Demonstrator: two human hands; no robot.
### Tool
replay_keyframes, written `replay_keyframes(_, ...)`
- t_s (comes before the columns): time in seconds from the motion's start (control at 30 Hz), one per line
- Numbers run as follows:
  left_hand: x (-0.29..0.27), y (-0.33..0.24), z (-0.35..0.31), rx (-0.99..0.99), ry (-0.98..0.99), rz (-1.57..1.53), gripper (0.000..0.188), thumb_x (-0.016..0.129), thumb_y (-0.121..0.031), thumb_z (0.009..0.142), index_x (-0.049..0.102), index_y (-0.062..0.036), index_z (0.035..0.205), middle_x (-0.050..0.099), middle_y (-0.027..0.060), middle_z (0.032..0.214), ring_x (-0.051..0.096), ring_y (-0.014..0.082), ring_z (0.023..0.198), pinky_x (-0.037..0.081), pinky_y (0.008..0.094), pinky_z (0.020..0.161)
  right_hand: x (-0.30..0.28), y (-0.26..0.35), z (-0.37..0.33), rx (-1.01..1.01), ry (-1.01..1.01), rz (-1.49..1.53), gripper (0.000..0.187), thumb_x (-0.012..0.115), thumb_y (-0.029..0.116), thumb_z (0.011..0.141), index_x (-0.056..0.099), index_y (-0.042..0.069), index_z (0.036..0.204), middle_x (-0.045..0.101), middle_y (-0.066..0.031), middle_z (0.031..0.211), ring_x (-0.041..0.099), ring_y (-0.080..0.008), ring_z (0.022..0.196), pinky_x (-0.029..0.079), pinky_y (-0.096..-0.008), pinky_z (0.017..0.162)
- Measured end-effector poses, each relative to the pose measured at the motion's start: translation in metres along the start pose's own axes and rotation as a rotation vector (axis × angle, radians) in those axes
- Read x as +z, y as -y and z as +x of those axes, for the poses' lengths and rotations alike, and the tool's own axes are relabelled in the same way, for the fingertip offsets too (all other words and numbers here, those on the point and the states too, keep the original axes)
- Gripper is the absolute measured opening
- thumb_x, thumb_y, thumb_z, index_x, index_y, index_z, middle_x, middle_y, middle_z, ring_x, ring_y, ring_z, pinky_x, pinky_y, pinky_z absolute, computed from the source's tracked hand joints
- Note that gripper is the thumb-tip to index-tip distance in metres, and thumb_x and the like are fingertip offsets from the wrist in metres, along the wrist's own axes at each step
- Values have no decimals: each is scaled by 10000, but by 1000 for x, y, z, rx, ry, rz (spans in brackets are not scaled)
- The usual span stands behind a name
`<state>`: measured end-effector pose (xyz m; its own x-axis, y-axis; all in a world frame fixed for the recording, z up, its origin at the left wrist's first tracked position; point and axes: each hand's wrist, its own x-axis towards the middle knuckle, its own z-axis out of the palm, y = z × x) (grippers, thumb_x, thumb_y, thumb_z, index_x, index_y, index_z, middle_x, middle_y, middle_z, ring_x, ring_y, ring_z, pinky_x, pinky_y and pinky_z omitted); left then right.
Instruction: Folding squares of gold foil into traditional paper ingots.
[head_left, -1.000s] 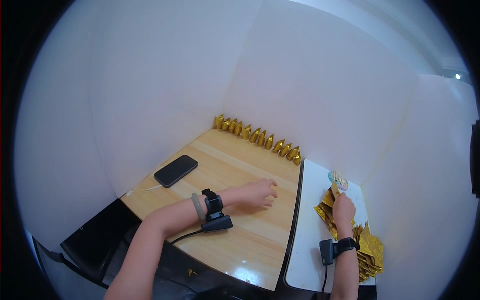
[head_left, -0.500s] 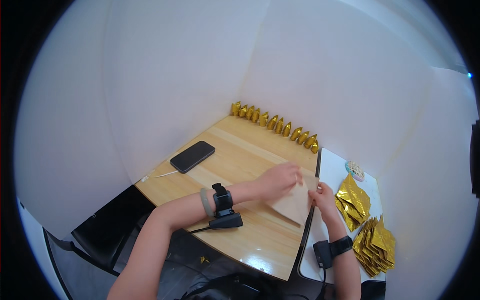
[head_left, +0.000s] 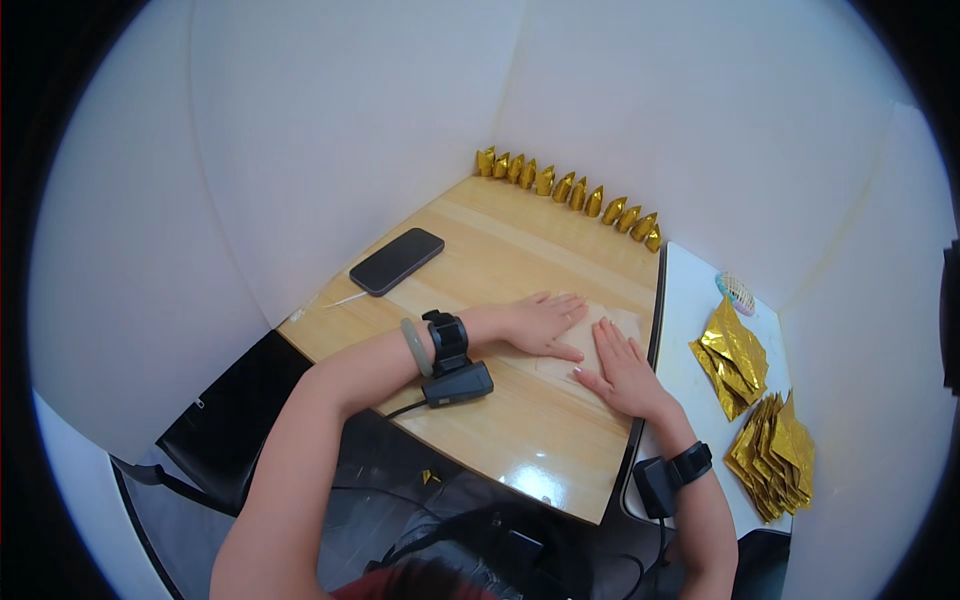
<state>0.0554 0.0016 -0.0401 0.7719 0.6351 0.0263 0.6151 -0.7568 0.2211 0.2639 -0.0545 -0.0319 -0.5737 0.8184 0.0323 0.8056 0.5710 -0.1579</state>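
A pale, square-looking sheet of paper (head_left: 585, 335) lies flat on the wooden tabletop (head_left: 520, 430). My left hand (head_left: 540, 325) rests palm down on its left part, fingers spread and stretched toward the right. Flat on the right side of the same sheet is my right hand (head_left: 622, 368), with its fingers pointing up and away and its thumb out to the left. Both hands are open and grip nothing. They cover much of the sheet, so its exact outline is partly hidden.
Several small folded gold foil pieces (head_left: 562, 188) stand in a row along the back wall. A dark phone (head_left: 397, 262) with a white cable lies at left. On the white side table (head_left: 690, 300) are two piles of gold foil sheets (head_left: 735, 350) and a patterned oval object (head_left: 735, 292).
My hands have gone from holding the sheet tilted up by its edges to lying flat on it. The sheet is now down on the table. The view has shifted slightly.
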Motion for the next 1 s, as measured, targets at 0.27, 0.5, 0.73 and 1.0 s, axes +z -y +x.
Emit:
replay_keyframes(0.27,1,13,-26,-33,-152,-11,713,425,-579,833,396,-37,1295,317,171,1366,239,312,1295,186,521,1028,0,-13,-10,211,-152,-286,770,408,565,844,313,-45,1303,316,-222,1361,252,-301,1302,178,-421,1064)
replay_keyframes(0.5,-21,7,-28,151,-426,-29,290,582,-331,805,671,-56,825,556,92,934,483,263,976,386,404,825,-18,-15,-14,-8,-116,136,620,630,373,768,437,10,1232,412,-189,1298,340,-320,1237,242,-408,1033)
replay_keyframes(0.73,-13,6,-24,110,-348,-393,226,588,-246,776,656,-47,857,577,81,937,551,249,855,439,345,769,-22,-1,-21,-183,-174,75,789,747,348,627,403,38,1265,373,-158,1336,362,-305,1219,301,-363,1010)
replay_keyframes(1.0,-15,8,-32,75,-377,-90,213,585,-244,779,660,-50,825,610,97,884,570,245,850,442,353,757,-34,32,-21,-81,-98,224,582,646,174,656,450,46,1190,501,-135,1189,509,-284,1061,422,-373,894)
